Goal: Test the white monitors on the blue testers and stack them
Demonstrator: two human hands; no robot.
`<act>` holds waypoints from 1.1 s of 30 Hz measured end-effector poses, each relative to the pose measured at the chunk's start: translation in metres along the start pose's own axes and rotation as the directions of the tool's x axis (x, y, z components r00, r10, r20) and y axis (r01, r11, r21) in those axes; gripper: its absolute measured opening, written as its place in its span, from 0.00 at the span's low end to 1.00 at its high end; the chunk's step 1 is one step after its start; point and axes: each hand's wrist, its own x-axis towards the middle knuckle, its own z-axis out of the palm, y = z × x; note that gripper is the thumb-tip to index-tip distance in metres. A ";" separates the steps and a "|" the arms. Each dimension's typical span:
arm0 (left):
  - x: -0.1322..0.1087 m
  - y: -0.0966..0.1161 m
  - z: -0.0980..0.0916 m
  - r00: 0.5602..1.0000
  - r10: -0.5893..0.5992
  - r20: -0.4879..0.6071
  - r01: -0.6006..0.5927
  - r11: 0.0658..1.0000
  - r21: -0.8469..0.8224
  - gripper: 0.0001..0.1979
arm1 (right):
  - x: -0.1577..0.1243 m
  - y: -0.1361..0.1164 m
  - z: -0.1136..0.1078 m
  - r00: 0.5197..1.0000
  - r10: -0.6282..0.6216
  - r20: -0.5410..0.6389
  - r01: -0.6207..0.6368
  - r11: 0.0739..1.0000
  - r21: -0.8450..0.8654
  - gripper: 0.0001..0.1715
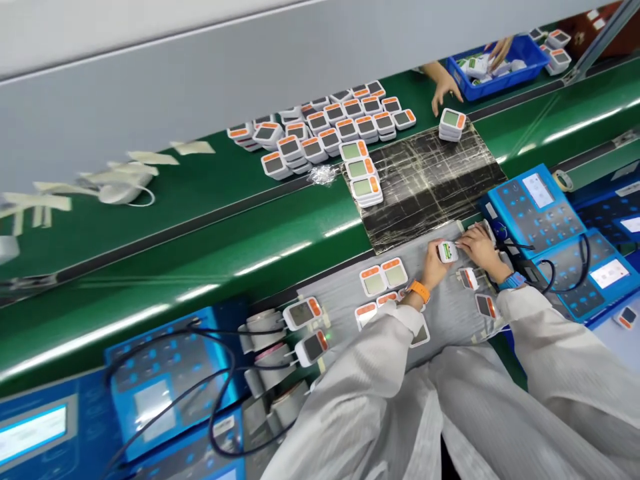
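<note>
My left hand [436, 263], with an orange band at its wrist, grips a small white digital meter [447, 251]. The meter is turned back side up, and something green, apparently a battery, shows in its back. My right hand [479, 248] is beside it, fingers bent together and fingertips at the meter's right edge; what they hold, if anything, is too small to make out. Just below my right hand lies a meter with a lead [469, 279], and under that another meter [485, 305]. Left of my left hand, a pair of meters [383, 277] lies screen up. My left forearm partly covers more meters.
A grey mat [345, 293] lies under the work. Beyond it are a black taped board [425, 177] and rows of meters [335, 123]. Blue test boxes [537, 207] with black cables flank both sides. Another person's hands [445, 83] are near a blue bin [505, 83].
</note>
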 end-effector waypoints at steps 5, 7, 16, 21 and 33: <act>-0.002 -0.004 0.002 0.999 0.030 -0.012 -0.030 1.000 0.006 0.40 | 0.002 -0.001 0.006 1.000 0.029 -0.003 -0.029 0.999 -0.042 0.18; -0.002 -0.006 0.001 0.999 0.043 -0.012 -0.043 0.999 -0.007 0.39 | 0.003 0.001 0.009 1.000 0.018 -0.013 -0.019 0.999 -0.050 0.18; -0.001 -0.009 0.007 0.991 0.130 -0.045 -0.125 0.988 0.094 0.38 | 0.003 0.002 0.016 0.990 -0.076 -0.117 0.066 0.994 -0.091 0.16; -0.001 -0.004 0.016 0.992 0.118 -0.055 -0.107 0.980 0.167 0.36 | 0.002 -0.002 0.012 0.993 -0.093 -0.077 0.084 0.989 -0.118 0.16; 0.000 -0.005 0.006 0.994 0.101 -0.034 -0.098 0.992 0.081 0.36 | -0.017 0.012 0.007 0.979 -0.204 0.009 0.204 0.975 -0.091 0.14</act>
